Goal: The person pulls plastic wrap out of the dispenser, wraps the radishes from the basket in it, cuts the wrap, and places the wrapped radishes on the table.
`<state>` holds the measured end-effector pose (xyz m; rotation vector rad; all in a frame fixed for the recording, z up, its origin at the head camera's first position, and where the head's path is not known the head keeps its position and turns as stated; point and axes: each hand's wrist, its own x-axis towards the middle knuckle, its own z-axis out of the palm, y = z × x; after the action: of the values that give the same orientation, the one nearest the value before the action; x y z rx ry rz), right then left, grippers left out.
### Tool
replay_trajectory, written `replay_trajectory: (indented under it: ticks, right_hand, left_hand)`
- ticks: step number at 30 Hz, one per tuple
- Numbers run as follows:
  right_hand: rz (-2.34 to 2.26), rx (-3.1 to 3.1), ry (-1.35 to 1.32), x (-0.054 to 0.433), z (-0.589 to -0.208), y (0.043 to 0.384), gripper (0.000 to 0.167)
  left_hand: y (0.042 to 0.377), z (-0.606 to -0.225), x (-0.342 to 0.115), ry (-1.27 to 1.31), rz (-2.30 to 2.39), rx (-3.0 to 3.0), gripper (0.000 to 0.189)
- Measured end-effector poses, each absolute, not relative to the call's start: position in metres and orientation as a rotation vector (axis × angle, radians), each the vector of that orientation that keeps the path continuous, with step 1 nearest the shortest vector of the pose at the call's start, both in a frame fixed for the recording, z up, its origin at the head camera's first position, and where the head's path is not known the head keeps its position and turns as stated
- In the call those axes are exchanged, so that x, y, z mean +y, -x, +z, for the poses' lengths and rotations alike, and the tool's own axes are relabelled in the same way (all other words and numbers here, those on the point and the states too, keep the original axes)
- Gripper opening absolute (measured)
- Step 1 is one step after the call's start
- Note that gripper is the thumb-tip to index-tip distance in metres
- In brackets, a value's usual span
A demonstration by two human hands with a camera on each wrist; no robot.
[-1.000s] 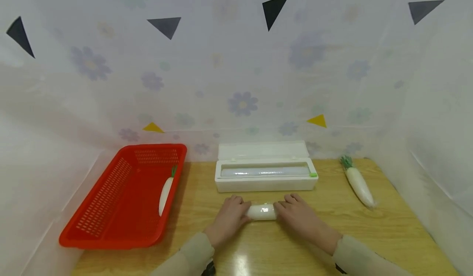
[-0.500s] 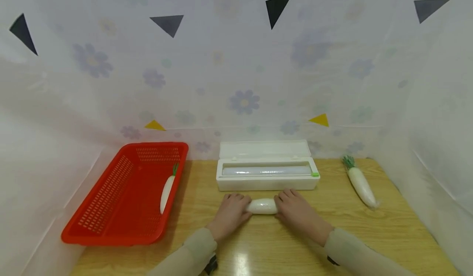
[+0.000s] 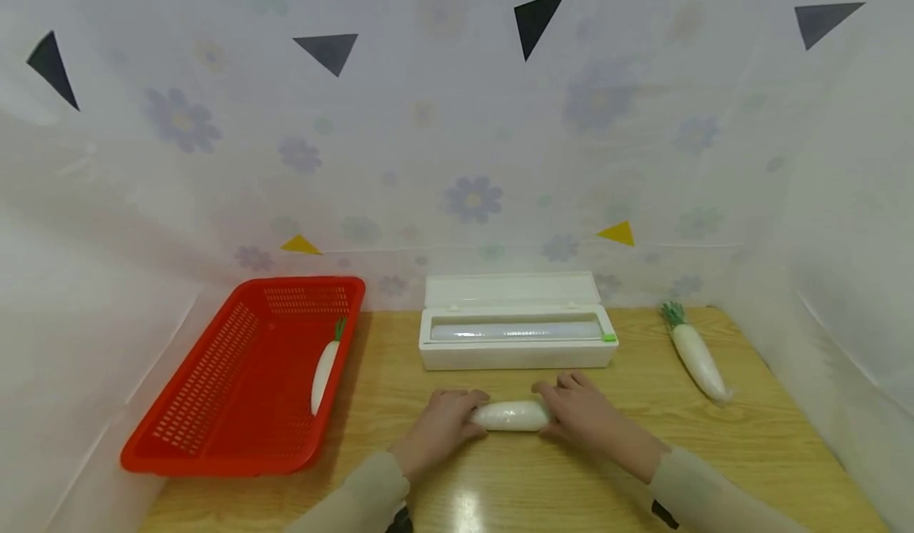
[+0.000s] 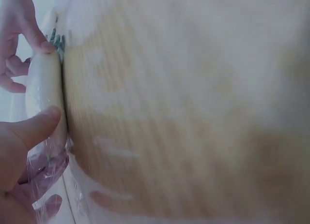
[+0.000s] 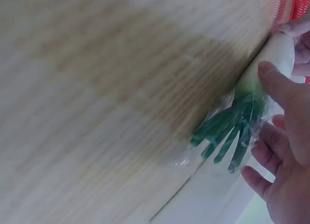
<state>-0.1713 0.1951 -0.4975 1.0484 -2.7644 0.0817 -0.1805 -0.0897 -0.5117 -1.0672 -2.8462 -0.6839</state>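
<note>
A white radish (image 3: 511, 416) wrapped in clear film lies crosswise on the wooden table, between my two hands. My left hand (image 3: 441, 430) grips its left end, thumb on the near side and fingers over the far side. At the leafy right end, my right hand (image 3: 581, 414) holds it between thumb and fingers. Green leaves (image 5: 232, 129) fan out under the film in the right wrist view, mostly hidden by my hand in the head view. Loose film (image 4: 46, 168) clings around the left fingers in the left wrist view.
Behind the hands stands a white wrap dispenser (image 3: 517, 356), lid raised, with a film roll (image 3: 516, 331) inside. A red basket (image 3: 243, 465) at left contains another radish (image 3: 324, 378). One more wrapped radish (image 3: 698, 361) lies at the right, near the plastic sheet wall.
Both hands and the radish shift away from me, then back toward me. The right hand also moves slightly right, and more of the radish shows between the hands.
</note>
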Motion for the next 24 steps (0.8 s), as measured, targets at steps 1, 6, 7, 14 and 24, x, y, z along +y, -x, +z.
replay_trajectory:
  ticks: [1,6,7,14,24]
  right_hand:
    - [0.123,-2.775,-1.06,0.198,-0.497,0.168,0.058]
    - [0.348,-2.737,-1.141,0.208,-0.499,0.155,0.037]
    - [0.384,-2.716,-1.151,0.21,-0.5,0.153,0.034]
    - [0.441,-2.522,-1.201,0.21,-0.502,0.156,0.03]
    - [0.441,-2.534,-1.15,0.208,-0.497,0.159,0.029]
  left_hand:
    - [0.177,-0.512,-0.091,1.085,-0.731,-2.844,0.041]
    - [0.163,-0.51,-0.097,1.158,-0.855,-2.809,0.039]
    - [0.162,-0.51,-0.098,1.164,-0.861,-2.801,0.038]
    - [0.16,-0.512,-0.101,1.165,-0.943,-2.73,0.024]
    - [0.164,-0.507,-0.101,1.109,-0.838,-2.73,0.028]
